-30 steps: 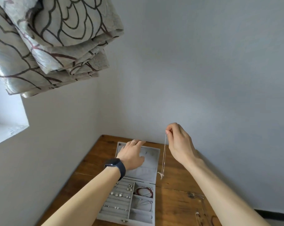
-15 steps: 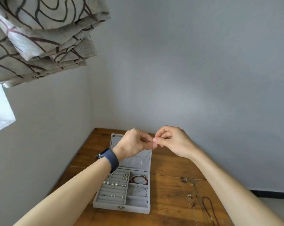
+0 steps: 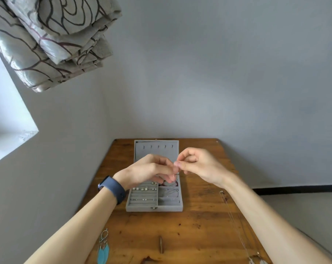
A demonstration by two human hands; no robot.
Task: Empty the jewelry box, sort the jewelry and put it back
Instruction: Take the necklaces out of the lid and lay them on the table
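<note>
Where the left hand [image 3: 152, 169] and right hand [image 3: 202, 166] meet above the open box [image 3: 153, 205], each pinches a thin chain [image 3: 173, 175]. Its lid [image 3: 155, 149] reaches the far edge of the table [image 3: 161, 225]; bare wood lies in front.

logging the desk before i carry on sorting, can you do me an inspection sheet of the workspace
surface: wooden table, bare boards with dark marks.
job's things: grey jewelry box open, lid raised; pearl studs in its ring rolls; a fine chain, barely visible, held above the box.
clutter: turquoise feather earrings at the near left edge; thin necklaces laid along the right side.
grippers: left hand and right hand meet over the box, the fingers of both pinching the fine chain; blue watch band on the left wrist.
cables: nothing seen.
surroundings: grey wall; folded patterned blind upper left; window recess at left.
</note>
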